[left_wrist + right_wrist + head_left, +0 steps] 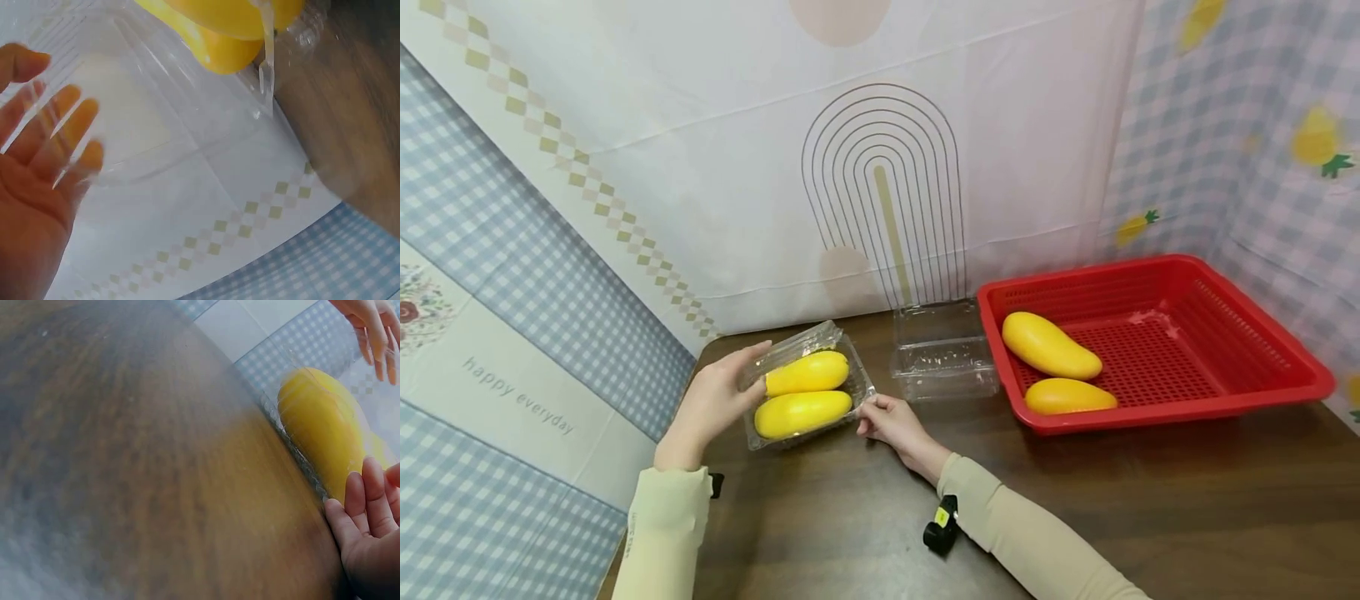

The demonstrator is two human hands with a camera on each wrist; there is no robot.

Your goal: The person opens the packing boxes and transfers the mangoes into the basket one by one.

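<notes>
Two yellow mangoes lie side by side in a clear plastic clamshell box on the table, its lid raised. My left hand is at the left of the box with fingers extended and spread. In the left wrist view the fingertips are against or just behind the clear lid; contact is hard to tell. My right hand pinches the box's near right corner between thumb and fingers. The right wrist view has this hand at the rim, beside a mango.
A red basket stands at the right, with two more mangoes at its left end. Left of it another clear plastic box sits open at the back of the brown table. Printed cloths hang behind and at the sides.
</notes>
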